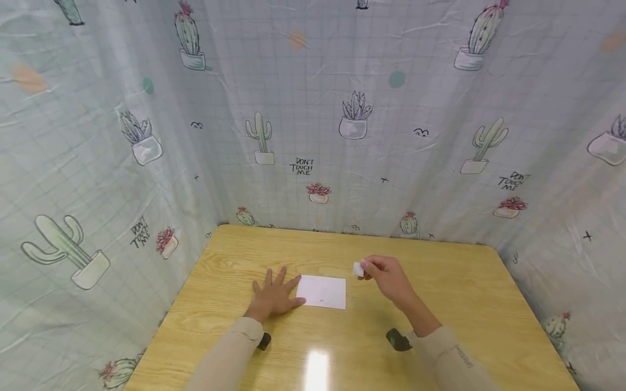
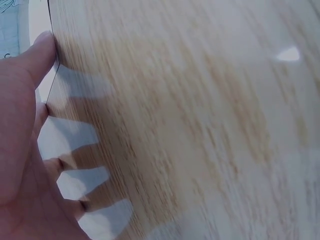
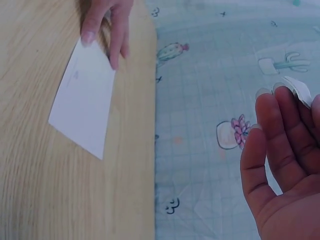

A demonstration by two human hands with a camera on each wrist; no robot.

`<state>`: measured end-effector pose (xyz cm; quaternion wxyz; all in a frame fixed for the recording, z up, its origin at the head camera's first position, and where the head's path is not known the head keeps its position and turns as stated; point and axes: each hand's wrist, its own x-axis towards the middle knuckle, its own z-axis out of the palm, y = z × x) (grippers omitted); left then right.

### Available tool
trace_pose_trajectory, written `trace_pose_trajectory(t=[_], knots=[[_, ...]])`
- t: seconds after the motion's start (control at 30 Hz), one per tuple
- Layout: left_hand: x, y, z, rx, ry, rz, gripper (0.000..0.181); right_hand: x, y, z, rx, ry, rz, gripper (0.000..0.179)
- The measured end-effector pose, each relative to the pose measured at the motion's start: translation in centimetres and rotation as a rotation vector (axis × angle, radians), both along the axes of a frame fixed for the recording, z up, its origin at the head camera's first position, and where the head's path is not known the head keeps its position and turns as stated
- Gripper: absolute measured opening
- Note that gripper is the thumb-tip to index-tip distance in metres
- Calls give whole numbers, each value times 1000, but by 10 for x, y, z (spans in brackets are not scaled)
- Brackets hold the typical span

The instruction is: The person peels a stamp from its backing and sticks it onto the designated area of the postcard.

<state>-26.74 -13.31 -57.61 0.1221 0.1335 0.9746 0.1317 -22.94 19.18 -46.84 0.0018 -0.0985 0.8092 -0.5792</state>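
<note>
A white rectangular sheet, like an envelope or card [image 1: 323, 291], lies flat on the wooden table with a small printed mark near its lower edge. My left hand [image 1: 275, 296] is spread on the table at its left side, thumb and index fingertip on the sheet's edge. In the left wrist view the thumb [image 2: 40, 55] rests on that white edge. Right of the sheet, my right hand [image 1: 388, 277] is raised over the table and pinches a small white square piece [image 1: 358, 269], seemingly paper, between thumb and fingers. The right wrist view shows part of this piece [image 3: 299, 92] at the fingertips.
The yellow wood-grain table [image 1: 450, 293] reaches back to a curtain [image 1: 293, 108] printed with cacti, which hangs behind it and along both sides. Dark devices sit under both wrists, the right one [image 1: 398, 340] fully visible. A bright light reflection lies on the table's near part.
</note>
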Motion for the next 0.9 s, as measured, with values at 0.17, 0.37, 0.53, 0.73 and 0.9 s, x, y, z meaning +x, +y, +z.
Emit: trace_pose_trajectory(t=[0.17,0.37,0.53,0.73,0.9], knots=[[1,1,2,28,-7,-3,74,4,-3,8,-32,-25,-5,25],[4,-2,3,61,-5,-7,75,10,-9,16,-94,-48,1,26],[3,-3,0,52,-5,1,77,11,-11,18,-105,-61,4,26],[-3,-4,-2,98,3,6,80,10,-13,22,-105,-63,4,27],[-2,-5,1,170,13,-3,80,10,-18,23,-116,-86,-15,25]])
